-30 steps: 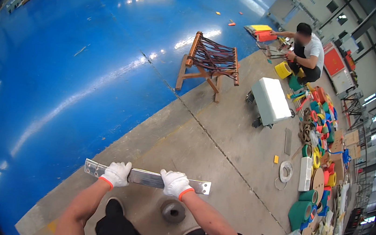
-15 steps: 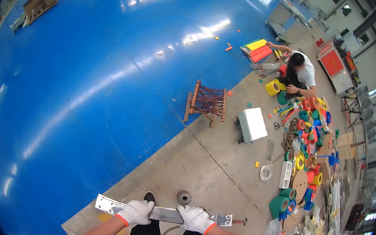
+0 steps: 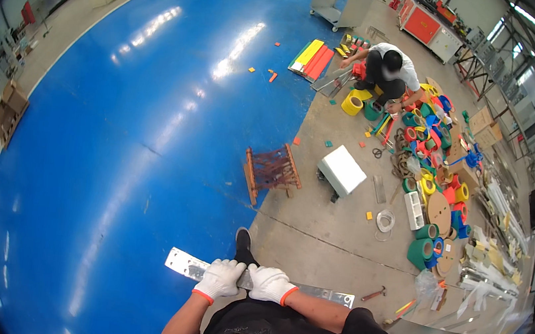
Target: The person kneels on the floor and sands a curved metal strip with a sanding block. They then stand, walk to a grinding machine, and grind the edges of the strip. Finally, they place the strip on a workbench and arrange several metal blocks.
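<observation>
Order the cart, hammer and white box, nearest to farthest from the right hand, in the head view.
From the right hand:
1. Hammer: floor, to its right.
2. White box: ahead, slightly right.
3. Cart: far ahead, top edge.

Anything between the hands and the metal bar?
Just the white gloves. Left hand and right hand already grip the metal bar near its middle; nothing else visible intervenes.

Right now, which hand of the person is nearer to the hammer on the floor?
The right hand. It grips the metal bar, to the left of the hammer in the picture. The left hand grips the same bar, farther left, so farther from the hammer.
</observation>
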The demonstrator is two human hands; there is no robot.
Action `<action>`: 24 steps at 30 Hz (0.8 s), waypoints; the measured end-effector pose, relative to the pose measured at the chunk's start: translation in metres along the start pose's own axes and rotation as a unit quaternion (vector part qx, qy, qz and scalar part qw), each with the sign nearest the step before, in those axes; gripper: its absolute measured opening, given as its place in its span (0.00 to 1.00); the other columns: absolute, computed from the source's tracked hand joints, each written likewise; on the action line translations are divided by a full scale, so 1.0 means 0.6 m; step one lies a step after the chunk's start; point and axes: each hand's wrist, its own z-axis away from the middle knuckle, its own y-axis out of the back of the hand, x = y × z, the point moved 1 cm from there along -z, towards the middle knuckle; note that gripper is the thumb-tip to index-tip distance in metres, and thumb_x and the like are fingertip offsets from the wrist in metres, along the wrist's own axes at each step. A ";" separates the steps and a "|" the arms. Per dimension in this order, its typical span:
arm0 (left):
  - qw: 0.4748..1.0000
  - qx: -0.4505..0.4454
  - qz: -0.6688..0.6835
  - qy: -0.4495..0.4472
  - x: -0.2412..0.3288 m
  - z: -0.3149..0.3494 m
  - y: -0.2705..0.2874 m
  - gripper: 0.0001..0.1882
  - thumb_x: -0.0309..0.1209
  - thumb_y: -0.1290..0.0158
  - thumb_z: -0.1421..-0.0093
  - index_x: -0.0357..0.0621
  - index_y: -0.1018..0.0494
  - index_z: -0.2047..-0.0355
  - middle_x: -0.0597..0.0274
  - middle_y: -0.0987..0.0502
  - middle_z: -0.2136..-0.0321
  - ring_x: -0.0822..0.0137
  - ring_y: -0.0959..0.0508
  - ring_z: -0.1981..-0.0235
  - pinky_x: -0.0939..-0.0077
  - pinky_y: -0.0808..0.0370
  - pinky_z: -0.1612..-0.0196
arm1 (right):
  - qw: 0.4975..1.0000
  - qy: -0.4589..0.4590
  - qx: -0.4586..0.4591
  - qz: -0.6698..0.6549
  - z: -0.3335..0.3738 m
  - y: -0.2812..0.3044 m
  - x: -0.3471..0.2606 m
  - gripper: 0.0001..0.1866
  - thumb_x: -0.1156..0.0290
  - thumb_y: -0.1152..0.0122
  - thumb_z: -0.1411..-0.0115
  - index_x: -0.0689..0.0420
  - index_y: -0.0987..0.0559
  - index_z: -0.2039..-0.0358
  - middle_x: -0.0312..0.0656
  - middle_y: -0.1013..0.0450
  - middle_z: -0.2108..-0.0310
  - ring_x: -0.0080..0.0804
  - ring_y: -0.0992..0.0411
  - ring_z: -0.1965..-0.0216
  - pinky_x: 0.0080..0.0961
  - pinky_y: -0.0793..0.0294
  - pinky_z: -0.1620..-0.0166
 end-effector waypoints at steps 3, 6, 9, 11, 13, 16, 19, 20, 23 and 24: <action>0.995 0.097 -0.001 -0.013 -0.087 -0.070 0.081 0.28 0.35 0.35 0.51 0.45 0.23 0.48 0.50 0.19 0.55 0.47 0.19 0.50 0.52 0.23 0.46 | 0.998 -0.037 -0.009 -0.043 -0.096 0.124 0.000 0.29 0.63 0.33 0.45 0.62 0.27 0.45 0.59 0.17 0.53 0.60 0.18 0.49 0.51 0.18 0.49; 0.979 0.198 0.034 0.037 -0.190 -0.097 0.209 0.29 0.36 0.31 0.53 0.45 0.23 0.50 0.48 0.19 0.53 0.46 0.20 0.49 0.50 0.23 0.46 | 0.991 -0.099 0.005 -0.091 -0.165 0.222 0.008 0.33 0.59 0.33 0.46 0.65 0.27 0.43 0.61 0.17 0.52 0.61 0.18 0.48 0.50 0.18 0.46; 0.923 0.279 0.122 0.233 -0.369 -0.054 0.215 0.32 0.38 0.31 0.46 0.45 0.23 0.41 0.48 0.18 0.47 0.46 0.18 0.45 0.53 0.21 0.40 | 0.978 -0.172 0.012 -0.113 -0.233 0.341 0.014 0.38 0.53 0.30 0.47 0.66 0.26 0.43 0.62 0.18 0.49 0.60 0.18 0.47 0.48 0.19 0.43; 0.795 0.298 0.302 0.434 -0.515 0.016 0.123 0.33 0.43 0.31 0.42 0.42 0.23 0.39 0.48 0.16 0.47 0.49 0.15 0.47 0.54 0.19 0.43 | 0.973 -0.197 0.023 -0.119 -0.291 0.418 0.010 0.43 0.48 0.28 0.50 0.67 0.26 0.41 0.63 0.18 0.49 0.60 0.19 0.46 0.47 0.20 0.41; 0.707 0.241 0.319 0.584 -0.595 0.075 0.094 0.31 0.42 0.33 0.43 0.39 0.21 0.43 0.47 0.14 0.53 0.48 0.13 0.54 0.54 0.18 0.50 | 0.963 -0.232 0.060 -0.126 -0.369 0.454 0.041 0.46 0.45 0.27 0.52 0.67 0.25 0.40 0.63 0.17 0.51 0.61 0.18 0.46 0.46 0.20 0.41; 0.548 0.218 0.386 0.709 -0.682 0.180 -0.070 0.20 0.35 0.38 0.46 0.33 0.18 0.57 0.46 0.12 0.63 0.49 0.13 0.62 0.56 0.18 0.55 | 0.946 -0.275 0.097 -0.144 -0.493 0.512 0.068 0.43 0.44 0.26 0.53 0.66 0.19 0.46 0.63 0.17 0.51 0.59 0.18 0.45 0.45 0.20 0.40; 0.424 0.123 0.460 0.770 -0.728 0.158 -0.044 0.16 0.32 0.33 0.42 0.30 0.18 0.59 0.44 0.13 0.61 0.52 0.14 0.62 0.52 0.17 0.55 | 0.928 -0.318 0.088 -0.171 -0.619 0.589 0.068 0.44 0.45 0.24 0.54 0.67 0.19 0.45 0.62 0.18 0.48 0.56 0.18 0.45 0.44 0.19 0.42; 0.508 0.073 0.428 0.744 -0.775 0.160 -0.014 0.18 0.35 0.35 0.41 0.30 0.17 0.58 0.44 0.13 0.60 0.52 0.13 0.60 0.54 0.17 0.54 | 0.911 -0.350 0.140 -0.170 -0.657 0.605 0.053 0.38 0.46 0.23 0.55 0.64 0.13 0.50 0.59 0.16 0.52 0.53 0.16 0.47 0.43 0.17 0.44; 0.494 0.191 0.394 0.751 -1.009 -0.019 0.152 0.24 0.39 0.35 0.44 0.26 0.19 0.58 0.30 0.15 0.59 0.44 0.12 0.60 0.48 0.18 0.58 | 0.946 -0.264 0.100 -0.162 -0.811 0.683 0.147 0.36 0.47 0.23 0.55 0.63 0.12 0.53 0.58 0.14 0.59 0.51 0.14 0.52 0.43 0.17 0.47; 0.562 0.222 0.392 0.694 -1.106 -0.074 0.248 0.29 0.45 0.39 0.41 0.27 0.21 0.52 0.29 0.17 0.54 0.40 0.13 0.56 0.50 0.18 0.53 | 0.944 -0.281 0.076 -0.157 -0.861 0.753 0.103 0.35 0.47 0.23 0.55 0.63 0.12 0.53 0.58 0.14 0.59 0.51 0.14 0.53 0.43 0.17 0.47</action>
